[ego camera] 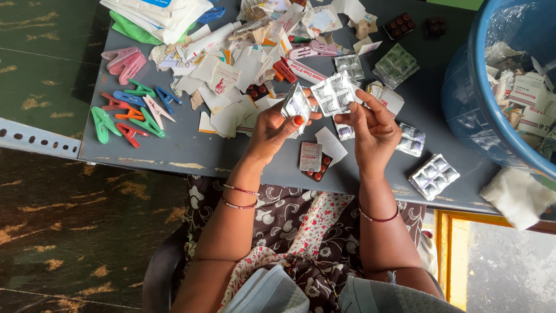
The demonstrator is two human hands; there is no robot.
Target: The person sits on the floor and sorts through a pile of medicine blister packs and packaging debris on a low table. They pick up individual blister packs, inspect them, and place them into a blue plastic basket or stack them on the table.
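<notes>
Left hand (pixel 272 128) pinching a silver blister strip (pixel 296 106), right hand (pixel 370 128) gripping a second silver strip (pixel 334 93), both held above a grey surface (pixel 191 150). Nearby: torn white packaging (pixel 231 75), coloured clothes pegs (pixel 130 113), more foil strips (pixel 433 175), blue tub (pixel 472 104) at the right edge

Grey table (pixel 191 152); blister packs (pixel 433 175); clothespins (pixel 128 116)

Silver foil strips (pixel 334 93) sit in the middle of the frame over a grey-blue tabletop (pixel 191 150). At left lie green, red, blue, orange and pink pegs (pixel 130 113). A blue tub (pixel 472 98) fills the upper right. The dress (pixel 301 223) below is brown with white and red flowers.
</notes>
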